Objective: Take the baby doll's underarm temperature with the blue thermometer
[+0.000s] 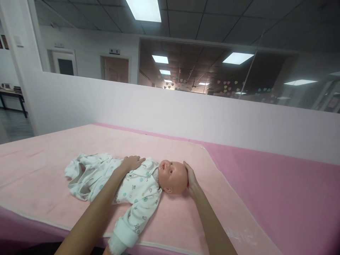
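A baby doll (173, 177) lies on its back on a peach pad, its bald head to the right and its legs to the left. It wears a white patterned romper (138, 187), and one sleeve hangs toward the near edge. My left hand (132, 163) rests flat on the doll's torso with the fingers stretched out. Against the crown of the head, my right hand (191, 179) is cupped, touching its far right side. Some of the right fingers are hidden behind the head.
The peach pad (191, 219) lies over a pink surface (255, 170). A low white wall (164, 109) with a glass window above it runs along the back. At the far left, a table (13, 94) holds a few items.
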Demonstrator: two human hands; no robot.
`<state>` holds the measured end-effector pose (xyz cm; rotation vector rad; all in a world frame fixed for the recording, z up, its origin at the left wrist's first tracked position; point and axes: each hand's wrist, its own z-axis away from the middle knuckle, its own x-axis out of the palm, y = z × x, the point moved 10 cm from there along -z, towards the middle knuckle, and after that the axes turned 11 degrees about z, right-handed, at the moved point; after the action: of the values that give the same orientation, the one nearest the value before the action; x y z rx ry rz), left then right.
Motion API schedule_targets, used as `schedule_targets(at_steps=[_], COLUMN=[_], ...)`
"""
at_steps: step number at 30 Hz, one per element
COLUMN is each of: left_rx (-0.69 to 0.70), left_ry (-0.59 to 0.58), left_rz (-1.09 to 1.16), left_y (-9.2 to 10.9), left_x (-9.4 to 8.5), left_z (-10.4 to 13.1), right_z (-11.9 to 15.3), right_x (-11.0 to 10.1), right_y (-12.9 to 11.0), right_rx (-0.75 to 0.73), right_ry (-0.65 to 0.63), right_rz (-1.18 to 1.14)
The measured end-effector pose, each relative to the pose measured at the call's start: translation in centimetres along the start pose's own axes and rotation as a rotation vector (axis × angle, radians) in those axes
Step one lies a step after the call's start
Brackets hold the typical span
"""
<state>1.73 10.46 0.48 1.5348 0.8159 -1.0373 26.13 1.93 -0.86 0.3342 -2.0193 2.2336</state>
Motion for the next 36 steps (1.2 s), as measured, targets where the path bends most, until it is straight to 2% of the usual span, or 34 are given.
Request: schedule_targets(at_steps=[4,7,9,12,16,19,21,26,36], left_rx=[0.0,0.0,0.002,0.01,-0.005,-0.005,0.004,0.0,-0.003], left_ry=[-0.014,-0.017,-0.017,-0.019,-0.012,-0.009,-0.002,0.003,-0.012], left_rz=[0.004,0.005,-0.001,-0.012,-0.017,-0.019,-0.016,-0.002,0.01], left_y=[0.0,0.0,0.0,0.1,0.0,0.0,0.1,0.0,0.0], left_x=[0.1,0.1,0.1,0.1,0.0,0.0,0.1,0.1,0.1], left_z=[0.0,0.0,0.0,0.1,0.1,0.1,0.1,0.1,0.0], right_z=[-0.3,-0.4,-0.3,-0.2,0.2,1.1,1.5,2.1,2.3], right_x=[-4.4,-6.3,-6.6,-4.7,0.4,2.6,2.9,2.4,2.8], right_y=[-1.3,-1.7,-1.9,-1.7,-0.5,-0.4,-0.8,-1.4,-1.5], right_rx=[-0.13,-0.155,-0.175,-0.155,-0.028,0.023,0.031,0.021,0.02], right_ry=[0.268,0.351,0.372,0.301,0.01,-0.114,-0.11,-0.003,-0.02], right_rz=[-0.01,-0.023,-0.031,-0.007,0.01,-0.014,-0.025,-0.009,-0.007])
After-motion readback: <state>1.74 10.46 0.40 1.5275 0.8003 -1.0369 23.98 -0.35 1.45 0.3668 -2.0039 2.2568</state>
